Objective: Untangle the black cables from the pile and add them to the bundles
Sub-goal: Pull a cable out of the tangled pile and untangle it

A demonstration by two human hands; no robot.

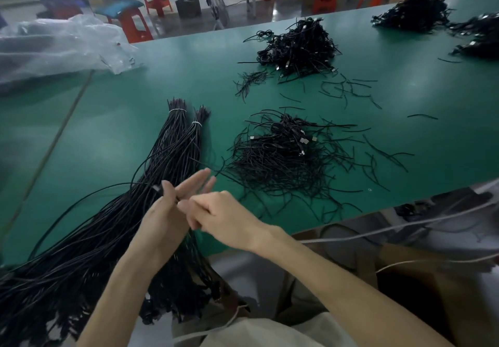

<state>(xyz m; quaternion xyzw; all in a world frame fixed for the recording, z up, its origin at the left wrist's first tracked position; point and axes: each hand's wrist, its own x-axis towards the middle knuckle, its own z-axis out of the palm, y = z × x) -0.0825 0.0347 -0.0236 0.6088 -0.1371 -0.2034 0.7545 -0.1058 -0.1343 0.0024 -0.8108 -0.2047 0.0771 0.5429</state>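
Grip first: left hand (162, 217) has its thumb pinching the plug end of one black cable (108, 186), long fingers sticking out straight. The right hand (218, 211) is curled up tight against the left palm, but it's too blurry to say if it's actually got anything. Going left to right on the green tabletop (135, 76): a crumpled clear plastic bag (54, 46) at the far left, then the bundles (172, 152), two tied with white bands at the top, running down under the left wrist. The pinched cable loops out left over them. Right of the hands sits the pile (280, 163), close but not touched. Another heap (299, 46) is behind it, with more heaps (413, 14) far right.
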